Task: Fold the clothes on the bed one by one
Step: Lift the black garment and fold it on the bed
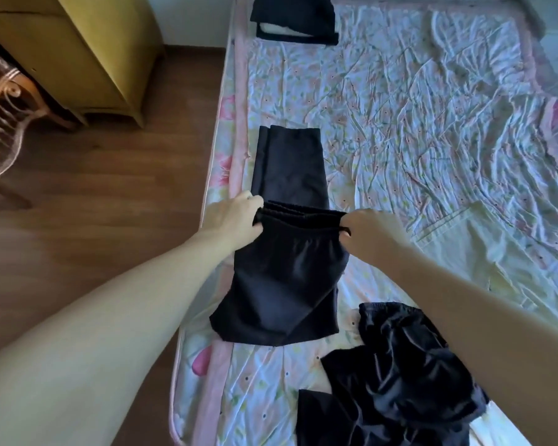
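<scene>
Both hands pinching the waistband of the black pants (284,252), left hand (235,217) at 9 o'clock of it, right hand (367,230) at 3. Crumpled dark clothes (400,381) sit at 5 o'clock on the floral bed (416,107).

The left hand (235,217) and right hand (369,231) curl over the waistband of the black pants (280,284), so their fingertips are hidden in the cloth, and the far leg part goes under the raised waistband. The folded dark clothes (295,20) at the top and the crumpled black pile (396,384) at the bottom are cut off by the picture's edges, and the right arm covers part of that pile. The wooden chair (4,114) on the left is blurry and half out of view.
</scene>
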